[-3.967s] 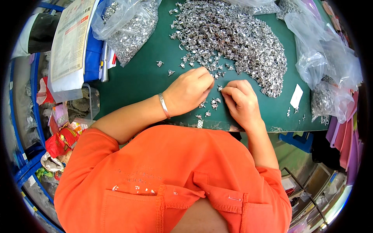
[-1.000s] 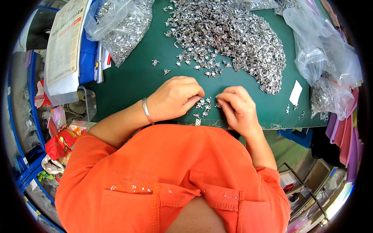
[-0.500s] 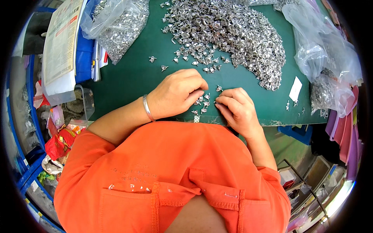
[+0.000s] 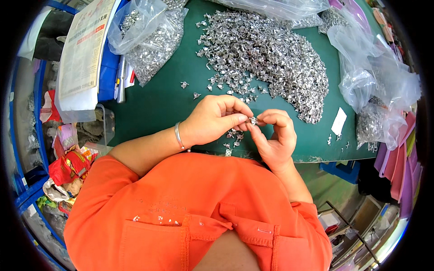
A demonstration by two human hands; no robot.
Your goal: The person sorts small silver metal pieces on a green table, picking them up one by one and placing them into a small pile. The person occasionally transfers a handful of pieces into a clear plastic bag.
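Above the table's near edge, a small silvery metal piece (image 4: 253, 120) with pointed prongs sits between my two hands' fingertips. My right hand (image 4: 278, 135) pinches it between thumb and forefinger. From the other side, my left hand (image 4: 217, 117) meets it with thumb and forefinger pressed together; its other fingers are curled. Just below the hands, a few similar loose pieces (image 4: 236, 143) lie on the green tabletop, partly hidden by my fingers. Beyond them spreads a large heap of the same silvery pieces (image 4: 271, 54).
A clear bag of metal pieces (image 4: 156, 52) lies at the far left, beside a blue bin (image 4: 108, 77) topped with printed paper. On the right are crumpled clear bags (image 4: 375, 90) and a white paper slip (image 4: 339, 121). The green table (image 4: 153, 113) ends close to my body.
My hands have come together and now hold one metal piece between them, where before they were apart near the small group. The whole view has shifted slightly.
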